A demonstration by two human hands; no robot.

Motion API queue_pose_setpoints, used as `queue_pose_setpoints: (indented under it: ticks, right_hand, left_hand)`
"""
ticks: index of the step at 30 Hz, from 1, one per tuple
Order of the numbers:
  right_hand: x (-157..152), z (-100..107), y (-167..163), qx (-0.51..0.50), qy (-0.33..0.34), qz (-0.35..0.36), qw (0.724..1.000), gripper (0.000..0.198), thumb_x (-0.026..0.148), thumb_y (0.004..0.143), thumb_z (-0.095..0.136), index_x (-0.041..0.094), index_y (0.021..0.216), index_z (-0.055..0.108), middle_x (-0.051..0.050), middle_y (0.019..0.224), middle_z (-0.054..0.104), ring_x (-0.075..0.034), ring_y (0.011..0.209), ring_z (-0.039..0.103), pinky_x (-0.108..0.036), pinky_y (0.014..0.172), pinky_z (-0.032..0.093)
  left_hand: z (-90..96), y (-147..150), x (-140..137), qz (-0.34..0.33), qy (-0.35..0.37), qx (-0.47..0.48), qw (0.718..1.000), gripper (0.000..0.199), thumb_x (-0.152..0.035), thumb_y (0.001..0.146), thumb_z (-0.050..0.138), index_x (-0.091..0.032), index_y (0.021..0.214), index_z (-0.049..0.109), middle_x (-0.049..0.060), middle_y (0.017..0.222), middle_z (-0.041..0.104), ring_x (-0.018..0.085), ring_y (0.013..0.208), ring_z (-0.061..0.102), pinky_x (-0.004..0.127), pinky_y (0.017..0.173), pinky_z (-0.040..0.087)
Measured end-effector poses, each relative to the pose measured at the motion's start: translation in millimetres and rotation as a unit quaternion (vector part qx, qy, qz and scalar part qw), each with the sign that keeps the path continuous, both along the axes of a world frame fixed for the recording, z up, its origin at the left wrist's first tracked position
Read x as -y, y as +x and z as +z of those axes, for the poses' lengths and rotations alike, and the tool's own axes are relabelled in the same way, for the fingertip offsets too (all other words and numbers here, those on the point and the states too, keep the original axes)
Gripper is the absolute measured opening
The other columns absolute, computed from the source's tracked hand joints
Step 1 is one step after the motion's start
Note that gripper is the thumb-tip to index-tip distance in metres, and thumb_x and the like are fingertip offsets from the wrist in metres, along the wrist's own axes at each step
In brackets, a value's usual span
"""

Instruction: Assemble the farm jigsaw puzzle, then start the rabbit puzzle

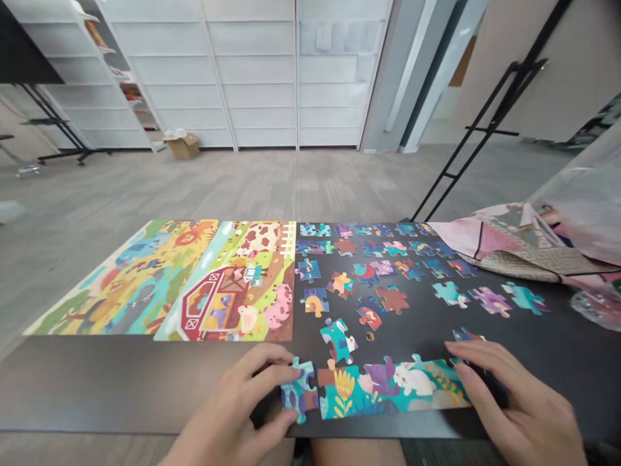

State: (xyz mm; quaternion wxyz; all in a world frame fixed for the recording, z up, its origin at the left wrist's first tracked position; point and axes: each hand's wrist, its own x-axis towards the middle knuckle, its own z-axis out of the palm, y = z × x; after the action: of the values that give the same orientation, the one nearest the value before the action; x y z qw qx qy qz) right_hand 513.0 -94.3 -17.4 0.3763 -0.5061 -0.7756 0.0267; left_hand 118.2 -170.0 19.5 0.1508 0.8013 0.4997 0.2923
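Observation:
My left hand (247,395) pinches a blue and purple jigsaw puzzle piece (299,390) between thumb and fingers. That piece lies flat, a narrow gap left of a strip of joined puzzle pieces (359,391) showing a yellow flower and a white rabbit. My right hand (514,395) has thumb and forefinger closed on the strip's right end; its other fingers are partly hidden. A loose teal puzzle piece (338,341) lies just above the strip's left part. Beyond my right fingertips, another loose piece (468,334) is partly covered.
Several loose puzzle pieces (345,247) spread across the black table (145,388). Two picture boards, one with a farm (228,291) and one with animals (130,278), lie at the left. A pink cloth bag (504,239) and clear plastic (599,304) sit at the right edge.

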Motion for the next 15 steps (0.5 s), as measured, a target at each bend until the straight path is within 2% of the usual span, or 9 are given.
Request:
queue_pose_setpoints:
  ticks: [4,9,12,15]
  right_hand:
    - [1.5,1.7,-4.7,0.007,-0.001,-0.034,0.999,0.022,0.042,0.095,0.058,0.027,0.102,0.072,-0.005,0.104,0.077,-0.030,0.104,0.072,-0.043,0.099,0.051]
    - [0.6,4.2,-5.2,0.033,-0.002,-0.045,0.998,0.022,0.042,0.095,0.057,0.027,0.102,0.071,-0.003,0.103,0.077,-0.029,0.104,0.073,-0.041,0.097,0.052]
    - [0.5,2.6,-4.4,0.044,-0.004,-0.044,0.998,0.022,0.043,0.095,0.057,0.027,0.103,0.071,-0.003,0.103,0.077,-0.030,0.106,0.072,-0.043,0.100,0.051]
    - [0.7,1.4,-4.9,0.043,-0.007,-0.043,0.998,0.023,0.044,0.095,0.057,0.027,0.103,0.071,-0.003,0.104,0.077,-0.030,0.106,0.072,-0.044,0.101,0.051]
  left_hand:
    - [-1.0,-0.6,-0.6,-0.013,-0.021,-0.013,1.000,0.035,-0.014,0.091,0.059,-0.029,0.122,0.061,0.005,0.126,0.066,0.018,0.110,0.069,0.026,0.090,0.060]
    - [5.5,-1.3,2.7,-0.033,-0.005,-0.059,0.998,0.050,-0.009,0.087,0.050,-0.031,0.133,0.055,0.005,0.143,0.060,0.024,0.132,0.058,0.043,0.106,0.055]
    - [8.1,0.4,4.9,-0.044,-0.011,-0.090,0.995,0.061,-0.008,0.085,0.049,-0.032,0.141,0.049,0.004,0.149,0.056,0.026,0.132,0.058,0.050,0.106,0.055]
    - [4.2,2.6,6.7,-0.022,-0.020,-0.092,0.995,0.058,-0.010,0.090,0.049,-0.031,0.143,0.047,0.006,0.147,0.057,0.027,0.131,0.058,0.051,0.105,0.055]
